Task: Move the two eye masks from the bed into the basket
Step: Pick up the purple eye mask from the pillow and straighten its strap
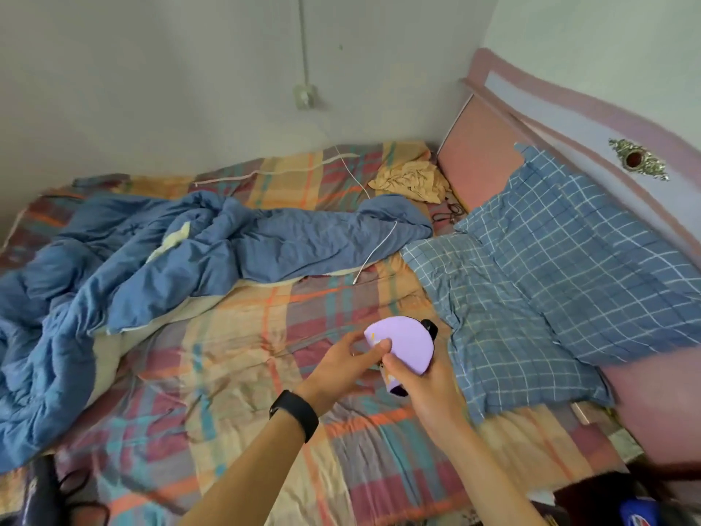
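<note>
A lilac eye mask (407,341) with a black strap end is held up above the plaid bed sheet (235,354), near the blue checked pillow. My left hand (343,364) pinches its left edge between thumb and fingers. My right hand (419,389) grips its lower part from below, where a darker folded piece shows; I cannot tell whether that is a second mask. No basket is in view.
A crumpled blue quilt (151,252) covers the left of the bed. Blue checked pillows (550,267) lean on the pink headboard (569,119) at right. A white cable (373,252) crosses the quilt. Yellow cloth (413,178) lies in the far corner. Dark objects sit at both lower corners.
</note>
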{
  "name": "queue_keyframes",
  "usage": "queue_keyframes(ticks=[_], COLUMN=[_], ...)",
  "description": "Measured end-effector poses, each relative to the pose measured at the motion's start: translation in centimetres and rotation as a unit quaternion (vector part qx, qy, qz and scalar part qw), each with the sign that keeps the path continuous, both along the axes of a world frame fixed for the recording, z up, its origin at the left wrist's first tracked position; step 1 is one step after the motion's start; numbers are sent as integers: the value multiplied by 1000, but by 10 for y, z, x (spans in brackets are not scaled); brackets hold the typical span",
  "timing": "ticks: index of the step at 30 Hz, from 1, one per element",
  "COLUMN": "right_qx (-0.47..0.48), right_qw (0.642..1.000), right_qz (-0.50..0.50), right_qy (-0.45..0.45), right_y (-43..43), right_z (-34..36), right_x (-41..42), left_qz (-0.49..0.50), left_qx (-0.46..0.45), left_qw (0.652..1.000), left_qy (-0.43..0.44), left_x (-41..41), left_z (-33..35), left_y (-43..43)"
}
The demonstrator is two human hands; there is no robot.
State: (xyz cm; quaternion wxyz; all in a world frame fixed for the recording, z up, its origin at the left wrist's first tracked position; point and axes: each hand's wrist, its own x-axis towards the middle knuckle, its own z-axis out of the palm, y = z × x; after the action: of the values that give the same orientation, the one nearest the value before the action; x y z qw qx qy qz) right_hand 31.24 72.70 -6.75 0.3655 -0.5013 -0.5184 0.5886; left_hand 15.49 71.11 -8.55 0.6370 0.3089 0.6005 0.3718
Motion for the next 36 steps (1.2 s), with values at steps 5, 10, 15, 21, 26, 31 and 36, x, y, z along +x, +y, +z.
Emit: queue_keyframes(ticks=[5,10,15,21,26,31,36], right_qx=[50,82,54,-391,-366,-350,-292], right_qw=[995,987,972,854,807,791,867], right_qz=[31,-88,-199,-183,-227,-191,44], right_qy=[-85,-105,-112,290,404,463,402], right_y=[-23,-13,-6,-8,-9,5,0], right_z=[0,10,7,-1,8,16,13], right_x=[1,33,40,27,15,15,21], left_qz=[107,156,92,32,2,-29,3], left_qx=[54,104,157,206,227,228,169], left_qw=[993,978,972,956,947,944,969], left_qy=[-14,91,149,205,229,236,178], left_x=[-21,-61,-75,-81,-81,-83,-99], left_z=[8,22,41,50,44,39,45], left_y=[-19,-24,-24,-33,-44,-52,-58])
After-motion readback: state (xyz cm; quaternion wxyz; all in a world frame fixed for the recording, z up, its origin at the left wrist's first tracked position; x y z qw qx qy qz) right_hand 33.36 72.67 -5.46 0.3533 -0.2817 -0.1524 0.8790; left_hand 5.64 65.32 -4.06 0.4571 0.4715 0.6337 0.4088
